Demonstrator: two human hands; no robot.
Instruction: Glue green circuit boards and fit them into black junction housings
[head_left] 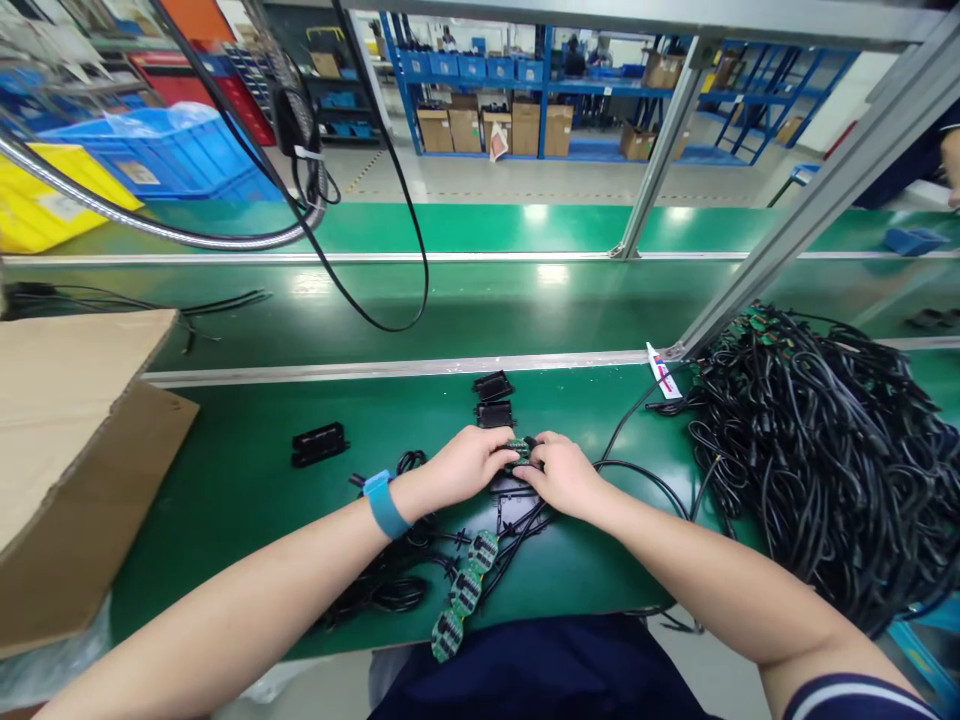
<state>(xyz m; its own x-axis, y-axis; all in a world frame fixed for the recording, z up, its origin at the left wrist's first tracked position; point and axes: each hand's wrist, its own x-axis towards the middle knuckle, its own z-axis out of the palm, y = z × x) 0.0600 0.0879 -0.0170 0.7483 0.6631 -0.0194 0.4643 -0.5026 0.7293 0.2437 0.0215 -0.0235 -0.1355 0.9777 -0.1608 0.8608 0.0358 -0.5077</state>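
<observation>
Between my two hands is a small green circuit board. My left hand, with a teal band on its wrist, pinches the board's left side. The fingers of my right hand close on its right end, where a black part shows; the fingertips partly hide it. Under the hands lie black plastic pieces and black cables. Nearer my body rests a strip of joined green circuit boards. Two black plastic housings sit just beyond my hands, and another black housing lies to the left.
A big heap of black cables covers the right side. Near it lies a white tube. An open cardboard box stands at the left. A metal post slants up at the right, and a black cable loop hangs ahead.
</observation>
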